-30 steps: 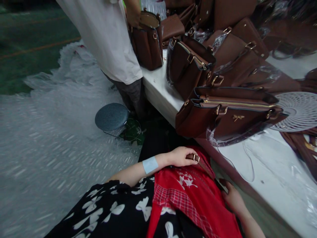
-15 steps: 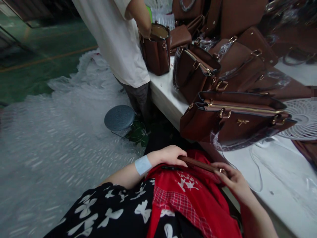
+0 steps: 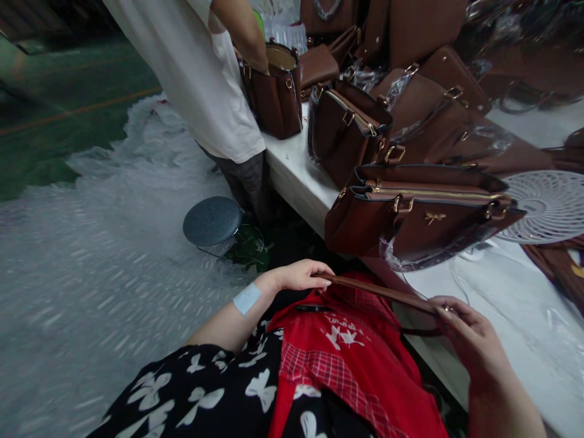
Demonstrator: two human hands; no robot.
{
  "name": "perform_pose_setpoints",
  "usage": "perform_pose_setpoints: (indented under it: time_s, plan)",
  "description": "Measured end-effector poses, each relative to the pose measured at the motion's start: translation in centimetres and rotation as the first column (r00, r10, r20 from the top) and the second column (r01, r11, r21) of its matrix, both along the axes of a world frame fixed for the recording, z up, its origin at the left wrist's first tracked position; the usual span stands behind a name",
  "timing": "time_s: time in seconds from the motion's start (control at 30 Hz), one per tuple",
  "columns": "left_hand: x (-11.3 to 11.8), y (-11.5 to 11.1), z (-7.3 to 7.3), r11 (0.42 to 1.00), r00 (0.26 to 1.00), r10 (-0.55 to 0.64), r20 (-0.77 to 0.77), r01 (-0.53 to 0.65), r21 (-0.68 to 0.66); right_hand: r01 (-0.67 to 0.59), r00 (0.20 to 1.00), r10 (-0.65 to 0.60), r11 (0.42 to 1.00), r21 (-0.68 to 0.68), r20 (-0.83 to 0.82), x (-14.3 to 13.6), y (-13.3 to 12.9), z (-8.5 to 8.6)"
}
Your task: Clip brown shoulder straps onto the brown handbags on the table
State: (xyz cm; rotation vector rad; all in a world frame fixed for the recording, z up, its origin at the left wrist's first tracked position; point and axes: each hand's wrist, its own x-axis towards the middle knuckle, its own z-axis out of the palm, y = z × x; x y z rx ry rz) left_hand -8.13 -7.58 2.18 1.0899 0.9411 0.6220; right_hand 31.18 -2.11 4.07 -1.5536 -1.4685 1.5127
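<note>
A narrow brown leather strap [image 3: 381,289] stretches between my two hands, above the red apron on my lap. My left hand [image 3: 303,275] pinches its left end, fingers closed. At the other end, my right hand [image 3: 469,328] grips the strap between thumb and fingers, where a small bit of metal shows. A second stretch of strap hangs below, close to the right hand. Just beyond my hands, a brown handbag [image 3: 360,228] with a gold zip and a bow ornament sits at the table edge, its handle wrapped in clear plastic.
More brown handbags [image 3: 347,131] crowd the white table [image 3: 515,298]. A white fan grille [image 3: 547,204] lies behind the nearest bag. To the left are a round stool [image 3: 212,220] and a heap of clear plastic packaging [image 3: 100,261]. A co-worker [image 3: 196,79] reaches into another handbag [image 3: 276,100].
My right hand has moved right, away from my left hand, so more of the strap shows between them. The view has shifted slightly; the co-worker's arm remains at the far bag.
</note>
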Motion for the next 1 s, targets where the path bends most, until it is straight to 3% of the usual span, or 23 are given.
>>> perform_pose_setpoints:
  time_s: [0.17, 0.33, 0.47, 0.57, 0.67, 0.77, 0.9, 1.0]
  plan:
    - [-0.7, -0.4, -0.7, 0.985, 0.990, 0.076, 0.120, -0.056, -0.160, -0.019, 1.000, 0.019, 1.000, 0.019, 0.025, 1.6, 0.9, -0.8]
    - [-1.1, -0.7, -0.6, 0.960, 0.944, 0.182, 0.275, -0.109, -0.260, 0.008, 1.000, -0.009, 0.999, 0.042, 0.017, 1.0, 0.8, -0.6]
    - [-0.6, -1.2, -0.1, 0.951, 0.902, 0.116, 0.416, 0.019, -0.308, 0.023, 1.000, -0.023, 0.998, 0.064, -0.002, 0.1, 0.4, 0.1]
    - [-0.1, -1.2, 1.3, 0.958, 0.927, 0.035, 0.374, 0.076, -0.278, 0.008, 1.000, -0.006, 0.997, 0.074, -0.021, 0.0, 0.6, 1.4]
    - [-0.3, -0.4, 4.6, 0.988, 0.977, -0.007, 0.212, 0.040, -0.148, -0.085, 0.996, 0.084, 0.992, 0.088, 0.015, 0.6, 1.7, 4.5]
    - [-1.3, 1.6, 9.9, 0.995, 1.000, 0.018, 0.005, -0.019, 0.098, -0.160, 0.984, 0.143, 0.972, 0.169, 0.111, 1.5, 4.3, 9.4]
    - [-2.0, 6.1, 16.8, 0.911, 0.967, 0.198, -0.158, -0.122, 0.393, -0.075, 0.996, 0.042, 0.879, 0.471, 0.082, 1.7, 9.8, 16.6]
    - [-1.5, 10.3, 19.1, 0.819, 0.911, 0.374, -0.173, -0.237, 0.522, -0.028, 1.000, 0.021, 0.817, 0.576, 0.018, 0.7, 14.9, 19.8]
